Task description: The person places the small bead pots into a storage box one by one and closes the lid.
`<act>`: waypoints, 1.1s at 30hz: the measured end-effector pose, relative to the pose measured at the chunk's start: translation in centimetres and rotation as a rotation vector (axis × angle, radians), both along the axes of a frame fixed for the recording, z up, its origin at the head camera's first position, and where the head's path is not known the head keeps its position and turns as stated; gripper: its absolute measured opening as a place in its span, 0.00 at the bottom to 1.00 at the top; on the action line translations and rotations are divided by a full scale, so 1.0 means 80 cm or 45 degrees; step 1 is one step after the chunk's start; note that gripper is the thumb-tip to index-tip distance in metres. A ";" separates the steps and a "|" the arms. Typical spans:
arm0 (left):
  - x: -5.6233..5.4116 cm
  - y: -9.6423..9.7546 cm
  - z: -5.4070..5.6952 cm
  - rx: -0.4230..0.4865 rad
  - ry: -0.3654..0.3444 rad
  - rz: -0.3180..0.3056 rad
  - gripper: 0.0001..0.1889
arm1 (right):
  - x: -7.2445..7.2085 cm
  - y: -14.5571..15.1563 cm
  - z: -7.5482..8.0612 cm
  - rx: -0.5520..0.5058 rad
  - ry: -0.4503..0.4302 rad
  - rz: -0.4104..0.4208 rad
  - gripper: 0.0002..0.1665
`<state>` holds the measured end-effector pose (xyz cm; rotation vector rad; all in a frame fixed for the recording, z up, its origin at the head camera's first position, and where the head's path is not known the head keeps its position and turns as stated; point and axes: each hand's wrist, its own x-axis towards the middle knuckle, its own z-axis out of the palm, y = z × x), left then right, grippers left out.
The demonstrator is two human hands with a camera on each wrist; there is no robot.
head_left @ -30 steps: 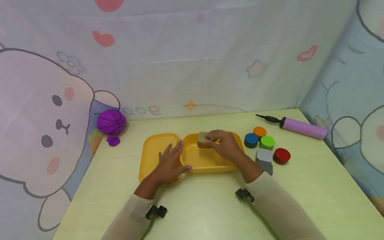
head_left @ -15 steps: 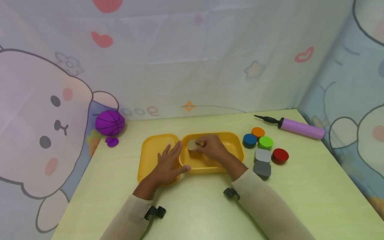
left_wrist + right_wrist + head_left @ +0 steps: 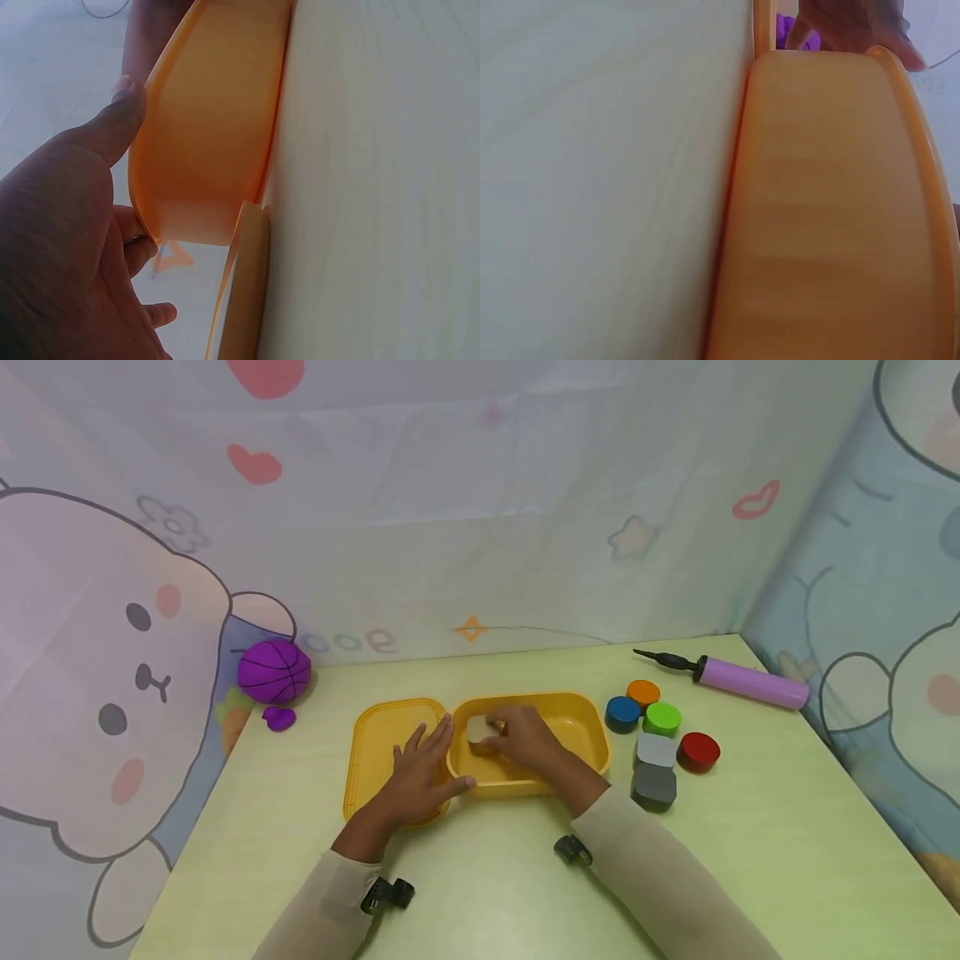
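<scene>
In the head view my right hand reaches into the yellow plastic container and pinches a beige rounded block low at its left end. The fingertips hide part of the block. My left hand lies with spread fingers at the container's left end, above a flat yellow lid. In the left wrist view the left thumb touches the container's rim. The right wrist view shows mainly the container's outer wall; the right hand's grip is out of sight there.
Right of the container stand orange, blue, green and red round blocks, with light grey and dark grey ones. Behind them lies a purple hand pump. A purple ball and small duck are far left.
My right hand has moved left and down with the beige block, from above the container's middle to low at its left end. The left hand has stayed in place.
</scene>
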<state>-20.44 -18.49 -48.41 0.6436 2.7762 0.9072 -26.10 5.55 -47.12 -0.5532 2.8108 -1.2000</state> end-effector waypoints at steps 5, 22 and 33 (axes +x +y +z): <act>0.001 0.001 0.005 -0.003 -0.004 0.002 0.54 | 0.001 0.000 0.000 -0.015 -0.056 0.003 0.27; 0.000 -0.001 0.001 -0.001 0.038 -0.005 0.53 | 0.000 0.001 -0.004 -0.098 -0.180 0.077 0.29; 0.001 -0.001 0.003 -0.012 0.020 -0.005 0.53 | -0.001 0.021 0.010 -0.126 -0.147 0.020 0.35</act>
